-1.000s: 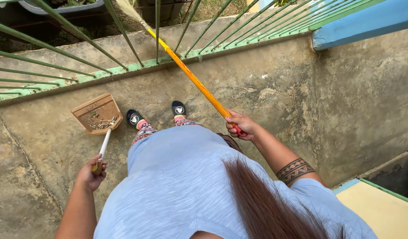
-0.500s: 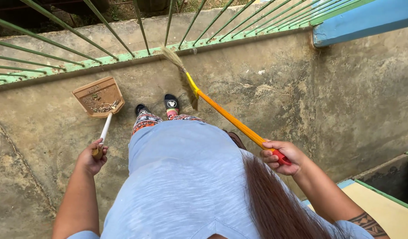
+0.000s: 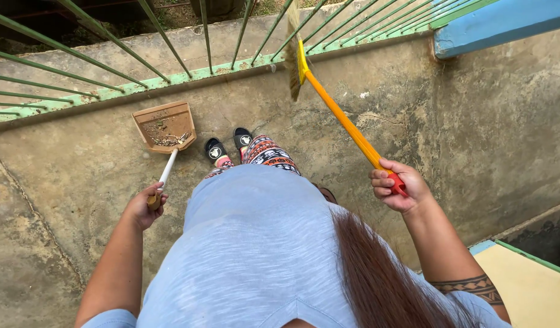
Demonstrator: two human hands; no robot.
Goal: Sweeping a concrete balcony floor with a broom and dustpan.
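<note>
Since 0.5 s ago, broom (image 3: 340,115) swings up: its bristles now sit high by the rail (image 3: 170,79), far side, w/ the right hand (image 3: 398,185) raised too. Right hand fingers are clenched round the red end of the yellow stick. Left hand (image 3: 147,205) is wrapped tight on the white handle of the dustpan (image 3: 164,126), which stays at far left, near the rail. Pan rests on the floor (image 3: 79,176), w/ bits of dirt inside. Two black shoes (image 3: 228,146) stand just right of the pan. Broom & pan are well apart. Blue ledge (image 3: 498,24) is at far right.
</note>
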